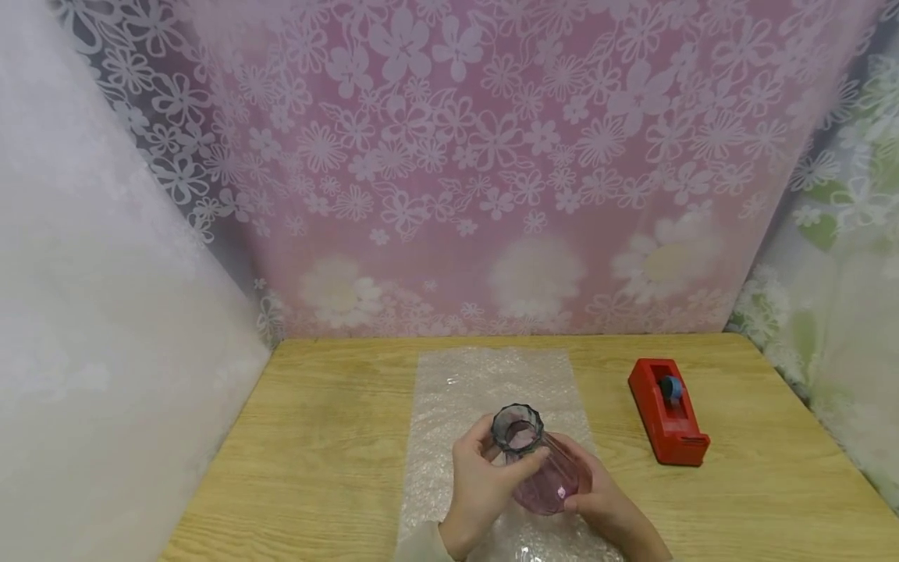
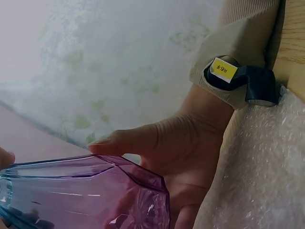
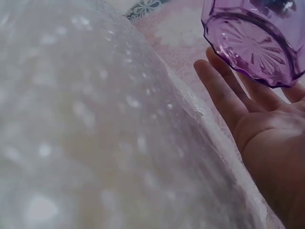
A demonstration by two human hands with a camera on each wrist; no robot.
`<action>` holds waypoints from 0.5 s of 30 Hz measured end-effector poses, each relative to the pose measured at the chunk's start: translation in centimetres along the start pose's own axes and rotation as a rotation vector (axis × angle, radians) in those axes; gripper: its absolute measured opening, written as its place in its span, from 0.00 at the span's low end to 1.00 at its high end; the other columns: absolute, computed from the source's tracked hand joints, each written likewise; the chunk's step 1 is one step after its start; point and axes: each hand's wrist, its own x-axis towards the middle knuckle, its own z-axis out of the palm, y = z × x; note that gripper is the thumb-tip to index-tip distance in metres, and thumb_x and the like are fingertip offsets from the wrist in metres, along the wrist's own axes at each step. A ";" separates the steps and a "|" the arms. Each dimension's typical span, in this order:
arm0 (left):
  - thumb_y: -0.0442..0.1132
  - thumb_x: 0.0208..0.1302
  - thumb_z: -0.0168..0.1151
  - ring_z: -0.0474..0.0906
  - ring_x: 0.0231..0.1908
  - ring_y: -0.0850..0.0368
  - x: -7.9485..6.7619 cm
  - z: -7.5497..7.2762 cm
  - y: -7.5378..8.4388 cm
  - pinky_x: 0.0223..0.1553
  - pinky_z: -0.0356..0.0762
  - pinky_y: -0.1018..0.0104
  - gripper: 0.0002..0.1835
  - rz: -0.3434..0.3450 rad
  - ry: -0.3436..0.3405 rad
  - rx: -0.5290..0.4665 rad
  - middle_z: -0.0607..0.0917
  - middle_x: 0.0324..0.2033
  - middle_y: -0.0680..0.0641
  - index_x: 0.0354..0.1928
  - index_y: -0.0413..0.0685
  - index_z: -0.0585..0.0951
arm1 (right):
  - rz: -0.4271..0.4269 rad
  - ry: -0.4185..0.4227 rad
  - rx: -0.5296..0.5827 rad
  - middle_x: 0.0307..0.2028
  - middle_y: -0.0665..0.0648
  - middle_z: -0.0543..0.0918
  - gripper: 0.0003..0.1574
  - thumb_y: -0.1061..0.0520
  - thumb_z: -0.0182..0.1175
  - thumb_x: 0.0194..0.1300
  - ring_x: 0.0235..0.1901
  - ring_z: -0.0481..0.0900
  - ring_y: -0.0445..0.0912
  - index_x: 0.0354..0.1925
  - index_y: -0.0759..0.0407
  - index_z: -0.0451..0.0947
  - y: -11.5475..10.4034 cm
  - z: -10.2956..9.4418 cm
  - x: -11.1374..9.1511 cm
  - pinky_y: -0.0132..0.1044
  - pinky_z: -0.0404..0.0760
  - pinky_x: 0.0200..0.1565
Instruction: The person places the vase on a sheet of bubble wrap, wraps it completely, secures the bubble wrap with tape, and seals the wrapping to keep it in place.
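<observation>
A faceted glass vase [image 1: 551, 480], purple at the base and blue-grey at the scalloped rim, is tilted above a sheet of bubble wrap [image 1: 442, 414]. My left hand [image 1: 481, 480] grips its neck, thumb across the near side. My right hand [image 1: 611, 503] holds the lower body from the right. In the left wrist view, the right hand's thumb lies along the edge of the vase [image 2: 86, 191], and its other fingers are partly seen through the glass. The right wrist view shows the patterned base of the vase [image 3: 252, 47] above the fingers of the right hand [image 3: 281, 138].
To the right on the wooden table [image 1: 330, 437] stands a red tape dispenser [image 1: 670, 414] with a small blue roll. Flowered pink curtain [image 1: 492, 195] hangs behind the table, with pale cloth on both sides. Bubble wrap [image 3: 95, 119] fills much of the right wrist view.
</observation>
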 end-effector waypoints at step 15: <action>0.26 0.50 0.68 0.80 0.47 0.46 -0.4 -3.5 -0.3 0.44 0.78 0.60 0.27 0.026 -0.130 0.002 0.82 0.48 0.42 0.54 0.40 0.71 | 0.090 0.194 -0.282 0.62 0.56 0.67 0.43 0.60 0.62 0.60 0.59 0.69 0.46 0.68 0.63 0.54 -2.7 2.2 0.7 0.39 0.75 0.53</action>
